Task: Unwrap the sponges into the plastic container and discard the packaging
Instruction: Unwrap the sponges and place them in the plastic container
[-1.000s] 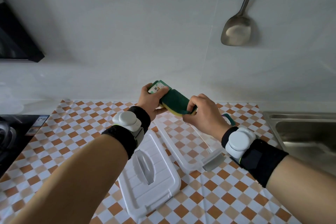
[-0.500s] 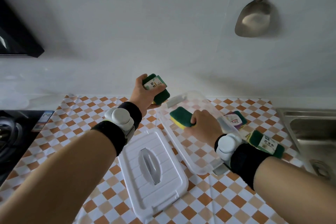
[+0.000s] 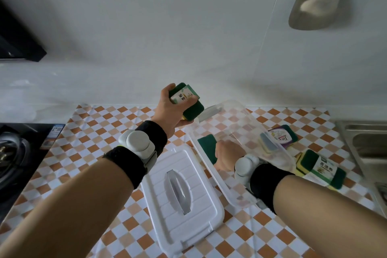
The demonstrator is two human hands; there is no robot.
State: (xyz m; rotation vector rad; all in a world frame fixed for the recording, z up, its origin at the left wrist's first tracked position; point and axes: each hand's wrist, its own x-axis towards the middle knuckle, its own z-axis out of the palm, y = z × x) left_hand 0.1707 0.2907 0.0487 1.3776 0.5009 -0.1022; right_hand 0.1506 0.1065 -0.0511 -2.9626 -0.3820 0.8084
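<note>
Your left hand [image 3: 170,109] grips the wrapped sponge pack [image 3: 187,101]; your right hand [image 3: 227,155] presses a bare sponge [image 3: 207,145] inside the container [image 3: 232,111], fingers closed on it.

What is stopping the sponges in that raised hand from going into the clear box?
Nothing visible blocks the way. The clear box is open, its lid lies beside it. The sponges in the left hand still wear their paper label.

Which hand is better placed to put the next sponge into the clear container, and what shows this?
Probably the left. The left hand holds the sponge pack raised beside the clear container. The right hand is down inside it, on a loose sponge.
</note>
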